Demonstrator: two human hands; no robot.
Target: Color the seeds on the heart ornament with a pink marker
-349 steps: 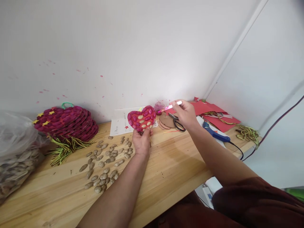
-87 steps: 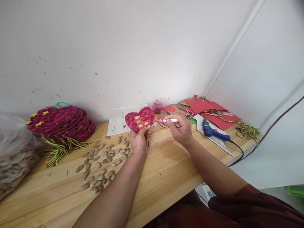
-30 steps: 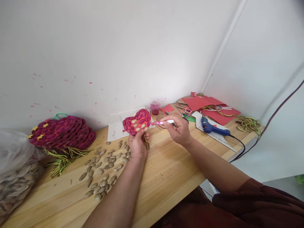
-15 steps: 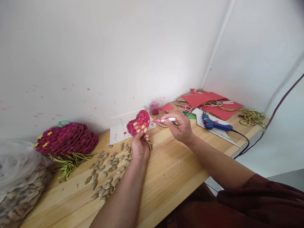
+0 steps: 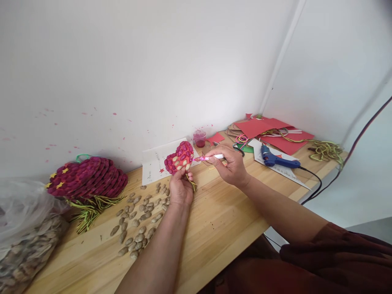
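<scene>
My left hand [image 5: 181, 187] grips the lower edge of a heart-shaped peanut craft [image 5: 180, 157], tilted up toward me. Most of its shells are painted magenta; several near the bottom are pale and unpainted. Green-yellow yarn hangs by my left fingers. My right hand [image 5: 231, 163] is closed round a white-handled paintbrush [image 5: 218, 156]. The brush's pink-stained tip meets the craft's right edge; whether it presses on a shell I cannot tell. Behind the craft lies a sheet of white paper [image 5: 150, 171] with handwriting and a red star. A clear cup of magenta paint [image 5: 200, 141] stands by the wall.
Loose peanuts [image 5: 147, 215] spread left of my forearm. A stack of finished magenta crafts [image 5: 92, 177] with yarn tassels and a plastic bag of peanuts [image 5: 27, 249] stand at left. At right lie a blue glue gun [image 5: 280, 162] with its cord, red paper [image 5: 257, 127] and yarn [image 5: 326, 151].
My right hand has shifted slightly, with the brush lowered a little and turned at the craft's right edge. My left hand keeps the craft almost in place.
</scene>
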